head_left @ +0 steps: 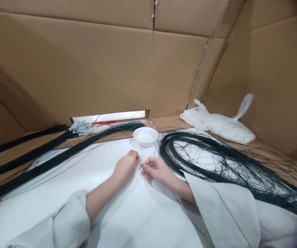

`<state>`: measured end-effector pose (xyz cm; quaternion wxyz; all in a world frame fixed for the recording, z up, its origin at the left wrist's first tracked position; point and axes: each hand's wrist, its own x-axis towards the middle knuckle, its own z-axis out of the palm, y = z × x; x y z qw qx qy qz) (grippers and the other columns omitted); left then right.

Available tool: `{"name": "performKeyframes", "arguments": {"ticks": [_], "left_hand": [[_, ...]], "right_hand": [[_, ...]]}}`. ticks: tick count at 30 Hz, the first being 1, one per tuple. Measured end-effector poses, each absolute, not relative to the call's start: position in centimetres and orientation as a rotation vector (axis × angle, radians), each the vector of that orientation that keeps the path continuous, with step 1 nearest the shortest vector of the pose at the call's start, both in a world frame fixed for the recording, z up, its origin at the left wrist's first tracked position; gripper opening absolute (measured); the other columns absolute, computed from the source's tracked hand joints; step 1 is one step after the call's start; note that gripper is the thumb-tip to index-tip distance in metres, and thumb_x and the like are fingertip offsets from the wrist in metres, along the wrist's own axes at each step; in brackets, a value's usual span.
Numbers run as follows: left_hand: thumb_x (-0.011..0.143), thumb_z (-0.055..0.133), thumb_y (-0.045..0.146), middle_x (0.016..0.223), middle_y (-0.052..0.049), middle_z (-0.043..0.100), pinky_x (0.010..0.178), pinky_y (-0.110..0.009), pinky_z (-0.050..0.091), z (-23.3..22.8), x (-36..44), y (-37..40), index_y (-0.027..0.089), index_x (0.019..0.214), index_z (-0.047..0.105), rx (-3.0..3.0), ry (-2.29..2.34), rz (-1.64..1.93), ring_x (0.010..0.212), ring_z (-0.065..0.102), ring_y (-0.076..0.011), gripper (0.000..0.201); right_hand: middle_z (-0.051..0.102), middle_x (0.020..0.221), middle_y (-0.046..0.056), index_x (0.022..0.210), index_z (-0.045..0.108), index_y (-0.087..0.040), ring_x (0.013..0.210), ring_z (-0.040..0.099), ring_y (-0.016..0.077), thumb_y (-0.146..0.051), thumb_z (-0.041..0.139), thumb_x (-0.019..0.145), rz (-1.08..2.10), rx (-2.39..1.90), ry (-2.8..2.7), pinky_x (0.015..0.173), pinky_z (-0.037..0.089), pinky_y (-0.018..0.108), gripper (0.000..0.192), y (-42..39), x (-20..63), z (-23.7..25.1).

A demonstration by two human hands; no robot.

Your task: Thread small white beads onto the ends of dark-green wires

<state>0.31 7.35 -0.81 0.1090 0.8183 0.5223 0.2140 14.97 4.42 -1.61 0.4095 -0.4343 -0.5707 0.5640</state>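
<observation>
Close together above the white tabletop (pixel 81 175) are my two hands, fingertips almost meeting. My right hand (pixel 156 169) pinches the end of a thin dark green wire (pixel 187 214), whose length trails under the wrist toward my sleeve. The fingers of my left hand (pixel 126 166) are pressed together; what they hold, if anything, is too small to tell. Just beyond the hands stands a white bowl (pixel 145 142), its contents hard to make out. A big looped bundle of dark green wires (pixel 215 146) lies to the right of my right hand.
On the left lie long wire bundles (pixel 60 159), one tipped with a cluster of white bead-like pieces (pixel 82 128). A thin red object (pixel 104 123) rests near the slot in the cardboard wall (pixel 91 69). Stuffed white plastic bags (pixel 223 125) sit at the back right.
</observation>
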Motion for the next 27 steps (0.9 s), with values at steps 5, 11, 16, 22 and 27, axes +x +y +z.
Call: {"name": "performKeyframes", "arguments": {"ticks": [5,11,16,22,27], "left_hand": [[0.082,0.039,0.023,0.077,-0.003,0.058,0.061,-0.025,0.039,-0.5,-0.2,6.4,0.018,0.077,0.052,2.333,1.473,0.735,0.070,0.055,-0.0157,0.015],[0.079,0.047,0.031,0.067,0.000,0.056,0.049,-0.022,0.038,-0.7,-0.8,3.0,0.015,0.075,0.050,1.484,1.180,0.936,0.051,0.049,-0.0099,0.017],[0.079,0.050,0.029,0.065,0.001,0.055,0.056,-0.021,0.038,-0.1,-1.0,1.4,0.015,0.077,0.054,1.386,1.106,0.937,0.055,0.048,-0.0090,0.015],[0.081,0.047,0.028,0.067,-0.001,0.055,0.060,-0.023,0.039,0.2,-1.1,1.8,0.014,0.084,0.058,1.404,1.103,0.863,0.059,0.049,-0.0109,0.018],[0.081,0.047,0.026,0.067,-0.001,0.056,0.062,-0.023,0.040,0.1,-1.1,1.7,0.014,0.086,0.059,1.376,1.121,0.857,0.061,0.050,-0.0110,0.017]], "right_hand": [[0.055,0.055,-0.002,0.066,0.048,-0.015,0.037,0.047,0.0059,-0.025,0.054,0.074,1.388,-1.137,-1.473,0.037,0.039,0.018,0.014,4.2,15.0,-1.6],[0.052,0.052,-0.003,0.068,0.049,-0.015,0.041,0.049,0.0061,-0.019,0.050,0.074,1.434,-1.081,-1.488,0.041,0.040,0.017,0.008,2.9,14.5,-0.9],[0.055,0.058,0.000,0.068,0.050,-0.014,0.050,0.052,0.0074,-0.015,0.051,0.072,1.465,-1.066,-1.530,0.048,0.041,0.018,0.004,2.6,14.3,-0.9],[0.057,0.061,0.001,0.068,0.049,-0.015,0.049,0.051,0.0076,-0.015,0.051,0.070,1.474,-1.121,-1.527,0.047,0.040,0.018,0.004,2.8,14.4,-1.5],[0.055,0.055,-0.001,0.065,0.048,-0.015,0.047,0.050,0.0081,-0.014,0.049,0.069,1.471,-1.143,-1.535,0.045,0.038,0.019,0.004,2.8,14.3,-1.3]]}}
